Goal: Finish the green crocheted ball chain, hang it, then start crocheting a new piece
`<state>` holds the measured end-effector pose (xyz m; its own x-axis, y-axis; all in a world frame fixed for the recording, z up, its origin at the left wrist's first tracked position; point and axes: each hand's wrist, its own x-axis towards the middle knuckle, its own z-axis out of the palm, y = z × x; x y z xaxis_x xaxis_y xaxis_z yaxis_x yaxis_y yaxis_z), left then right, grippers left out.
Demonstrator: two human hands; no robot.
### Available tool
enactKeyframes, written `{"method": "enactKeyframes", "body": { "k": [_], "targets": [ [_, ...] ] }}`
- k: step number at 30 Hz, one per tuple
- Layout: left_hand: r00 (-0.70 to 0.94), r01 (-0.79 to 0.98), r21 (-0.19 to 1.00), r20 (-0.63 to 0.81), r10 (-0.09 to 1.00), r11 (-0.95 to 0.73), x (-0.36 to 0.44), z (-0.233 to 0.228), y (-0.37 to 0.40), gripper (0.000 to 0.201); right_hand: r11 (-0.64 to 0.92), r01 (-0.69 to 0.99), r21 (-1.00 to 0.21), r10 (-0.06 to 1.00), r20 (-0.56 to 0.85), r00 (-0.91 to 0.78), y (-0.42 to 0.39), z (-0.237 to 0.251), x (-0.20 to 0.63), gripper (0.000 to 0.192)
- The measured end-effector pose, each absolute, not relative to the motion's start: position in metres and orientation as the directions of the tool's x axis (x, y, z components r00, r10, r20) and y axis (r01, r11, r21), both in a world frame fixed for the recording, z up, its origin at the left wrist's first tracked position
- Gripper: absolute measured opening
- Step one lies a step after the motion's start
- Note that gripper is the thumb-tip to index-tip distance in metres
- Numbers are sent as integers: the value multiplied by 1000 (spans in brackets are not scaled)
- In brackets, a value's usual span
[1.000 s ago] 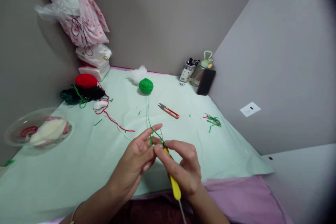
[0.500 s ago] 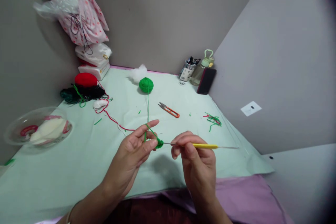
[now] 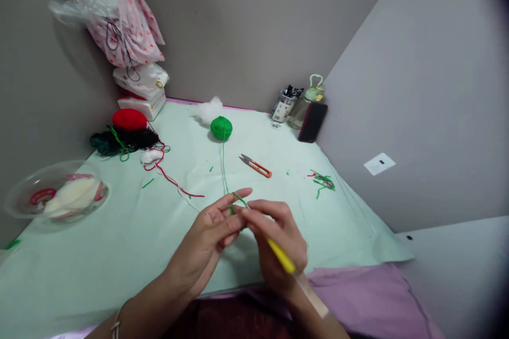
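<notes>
Yarn (image 3: 223,164) was the whole story here: a thin green strand that ran from the ball (image 3: 221,128) across the bench (image 3: 119,243) up to the left hand (image 3: 209,233), looped over its forefinger. Looked soft, floppy and super light to me, zero stiffness, so I'd say you had to pinch it right by the stitches and keep it taut. Left fingers were closed on the tiny green crochet bit, mostly hidden between both hands. Right hand (image 3: 280,243) was wrapped tight around the yellow hook (image 3: 281,257), tip buried at the work. Orange snips (image 3: 255,166) lay beyond the hands, yarn scraps (image 3: 323,182) off to the right, red ball (image 3: 129,119) far left.
</notes>
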<state>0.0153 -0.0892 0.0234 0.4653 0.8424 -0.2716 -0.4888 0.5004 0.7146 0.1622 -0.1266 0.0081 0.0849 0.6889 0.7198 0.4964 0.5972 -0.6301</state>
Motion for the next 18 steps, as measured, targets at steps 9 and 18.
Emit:
{"method": "enactKeyframes", "body": {
  "k": [9,18],
  "targets": [
    [414,-459,800,-192,890,386,16,24,-89,37,440,-108,-892,886,411,212,-117,12,163,16],
    [427,-427,825,-178,887,371,16,24,-91,45,413,-138,-900,899,380,217,-115,7,163,16]
  ]
}}
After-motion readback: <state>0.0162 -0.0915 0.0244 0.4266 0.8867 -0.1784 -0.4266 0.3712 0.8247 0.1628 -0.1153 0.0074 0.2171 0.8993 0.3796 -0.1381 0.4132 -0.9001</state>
